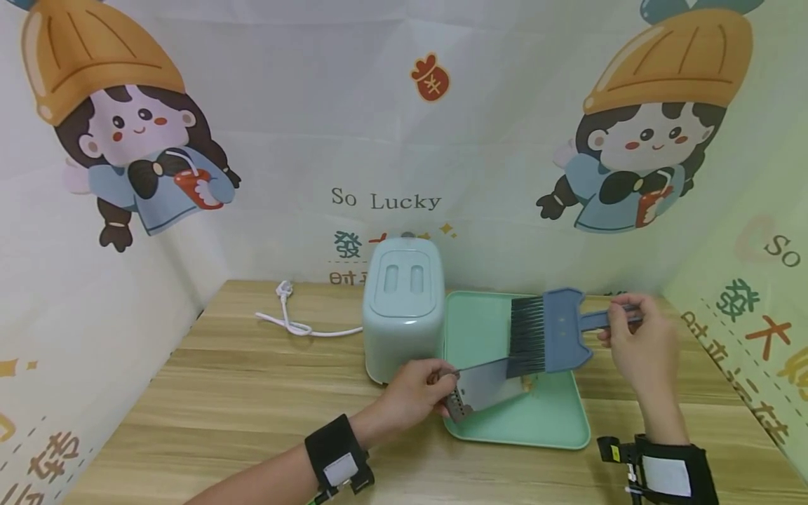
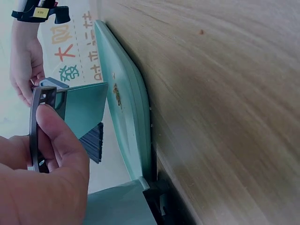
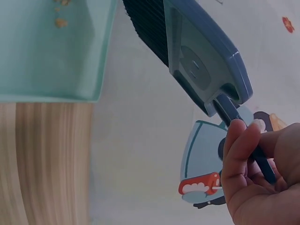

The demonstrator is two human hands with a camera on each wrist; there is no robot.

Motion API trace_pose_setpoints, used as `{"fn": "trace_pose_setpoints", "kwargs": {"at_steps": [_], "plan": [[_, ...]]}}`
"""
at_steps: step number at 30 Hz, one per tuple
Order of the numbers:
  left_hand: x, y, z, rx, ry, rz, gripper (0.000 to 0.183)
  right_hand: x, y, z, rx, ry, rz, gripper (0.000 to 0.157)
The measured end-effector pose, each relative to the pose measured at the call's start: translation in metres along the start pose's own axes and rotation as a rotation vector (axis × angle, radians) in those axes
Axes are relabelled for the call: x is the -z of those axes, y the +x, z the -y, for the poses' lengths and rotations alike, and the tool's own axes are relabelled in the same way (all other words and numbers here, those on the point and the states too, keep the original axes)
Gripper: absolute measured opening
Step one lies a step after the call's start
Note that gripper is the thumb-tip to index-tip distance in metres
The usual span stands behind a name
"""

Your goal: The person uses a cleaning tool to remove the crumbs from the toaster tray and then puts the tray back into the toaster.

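Note:
My left hand (image 1: 413, 394) pinches the slotted end of a thin metal crumb tray (image 1: 482, 389), which slants down above a green serving tray (image 1: 536, 433). A blue-grey brush (image 1: 564, 330) with dark bristles is in my right hand (image 1: 645, 351), thumb and fingers round its handle. In the head view the bristles overlap the far part of the metal sheet. Brown crumbs (image 2: 117, 96) lie on the green tray below, also visible in the right wrist view. From the left wrist, the slotted end (image 2: 36, 122) stands between thumb and fingers.
A pale green toaster (image 1: 404, 351) stands at the green tray's left side, near my left hand. Its white cord and plug (image 1: 293, 324) lie looped on the wooden table (image 1: 252, 400). One small crumb (image 2: 201, 32) sits on the wood. A printed cloth (image 1: 303, 105) hangs behind.

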State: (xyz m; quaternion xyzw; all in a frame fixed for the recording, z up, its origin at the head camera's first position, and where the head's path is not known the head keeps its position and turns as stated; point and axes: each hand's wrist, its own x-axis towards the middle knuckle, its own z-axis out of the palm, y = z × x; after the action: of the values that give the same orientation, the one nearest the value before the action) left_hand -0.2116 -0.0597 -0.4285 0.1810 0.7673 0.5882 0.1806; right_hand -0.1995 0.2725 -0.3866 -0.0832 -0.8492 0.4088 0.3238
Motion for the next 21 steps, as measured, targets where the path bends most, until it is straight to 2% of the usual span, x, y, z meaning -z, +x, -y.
{"fn": "trace_pose_setpoints", "kwargs": {"at_steps": [6,13,17,21], "plan": [[0.0,-0.001,0.0,-0.035,0.041,-0.04,0.026,0.003,-0.001,-0.005,-0.014,-0.026,-0.057,0.023],[0.001,0.0,-0.001,-0.05,0.071,-0.05,0.025,0.002,-0.001,0.001,0.044,-0.029,-0.175,0.024],[0.001,0.0,-0.001,-0.041,0.07,-0.041,0.025,-0.003,-0.001,0.001,0.104,-0.01,-0.188,0.02],[0.002,0.0,-0.002,-0.046,0.053,-0.049,0.026,-0.005,-0.001,0.0,0.149,-0.026,-0.16,0.017]]}}
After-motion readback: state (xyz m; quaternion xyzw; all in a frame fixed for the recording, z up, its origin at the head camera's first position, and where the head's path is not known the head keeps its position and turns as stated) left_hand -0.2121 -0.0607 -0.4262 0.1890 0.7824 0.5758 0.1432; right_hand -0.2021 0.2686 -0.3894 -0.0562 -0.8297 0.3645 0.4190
